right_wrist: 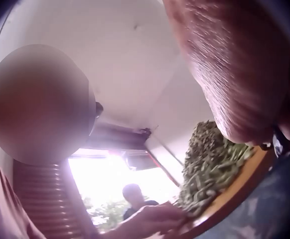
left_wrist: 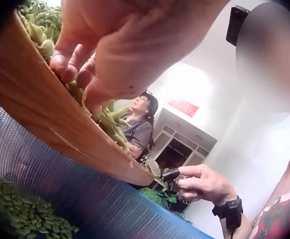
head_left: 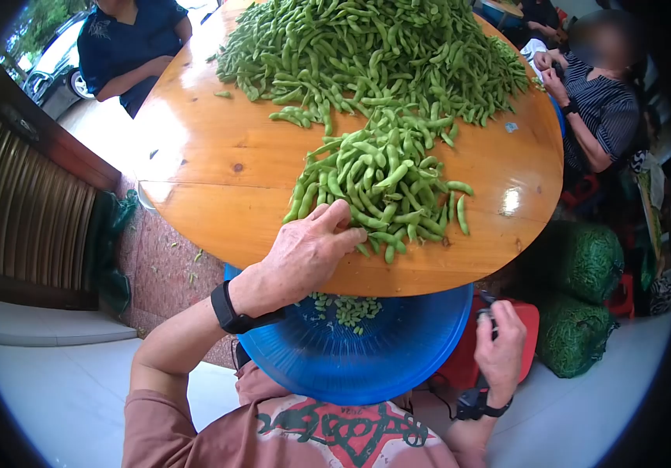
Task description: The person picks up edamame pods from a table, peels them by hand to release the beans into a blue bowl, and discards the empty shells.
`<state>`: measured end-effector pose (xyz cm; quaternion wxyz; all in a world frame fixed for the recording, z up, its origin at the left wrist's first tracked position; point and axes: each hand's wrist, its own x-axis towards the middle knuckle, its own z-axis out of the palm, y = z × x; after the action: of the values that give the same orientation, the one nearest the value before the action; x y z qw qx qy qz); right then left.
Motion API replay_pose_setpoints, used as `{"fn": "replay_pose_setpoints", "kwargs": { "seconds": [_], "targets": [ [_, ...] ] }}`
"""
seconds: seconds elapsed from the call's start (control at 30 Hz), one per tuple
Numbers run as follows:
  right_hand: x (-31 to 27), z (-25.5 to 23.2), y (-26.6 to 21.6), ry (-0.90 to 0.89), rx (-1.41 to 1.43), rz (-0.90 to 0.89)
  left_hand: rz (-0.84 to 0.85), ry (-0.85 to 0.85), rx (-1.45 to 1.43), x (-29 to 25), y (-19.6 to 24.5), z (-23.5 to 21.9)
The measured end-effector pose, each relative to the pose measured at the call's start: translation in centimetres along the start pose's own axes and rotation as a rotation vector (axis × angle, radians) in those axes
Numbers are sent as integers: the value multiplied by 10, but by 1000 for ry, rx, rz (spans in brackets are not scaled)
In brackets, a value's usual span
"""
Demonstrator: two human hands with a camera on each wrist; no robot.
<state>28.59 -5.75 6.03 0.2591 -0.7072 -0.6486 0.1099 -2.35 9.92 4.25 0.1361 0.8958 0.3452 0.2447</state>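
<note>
A small heap of green edamame pods lies near the front of the round wooden table. At the heap's near edge, my left hand has its fingers bent down among the pods. In the left wrist view, a pod shows between its thumb and fingertips. My right hand is right of the blue basin, beyond its rim. Its curled fingers grip a small black cylindrical piece, whose kind I cannot tell. Shelled beans lie in the basin below the table edge.
A much larger pile of pods covers the table's far side. Green net sacks and a red stool stand at the right. One person is at the far left, another sits at the right.
</note>
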Motion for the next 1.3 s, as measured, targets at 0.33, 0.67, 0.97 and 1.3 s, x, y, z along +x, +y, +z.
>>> {"fn": "replay_pose_setpoints", "kwargs": {
  "seconds": [0.33,0.67,0.97,1.3],
  "targets": [
    [13,61,-80,-402,1177,290,-549,-152,-1048,-36,62,7],
    [6,59,-70,-520,1229,280,-447,-15,-797,-51,71,24],
    [2,63,-53,-553,1266,272,-765,-258,-1594,-56,65,32],
    [-8,76,-52,-521,1160,301,-712,-195,-1496,-63,76,58]
  ]
}}
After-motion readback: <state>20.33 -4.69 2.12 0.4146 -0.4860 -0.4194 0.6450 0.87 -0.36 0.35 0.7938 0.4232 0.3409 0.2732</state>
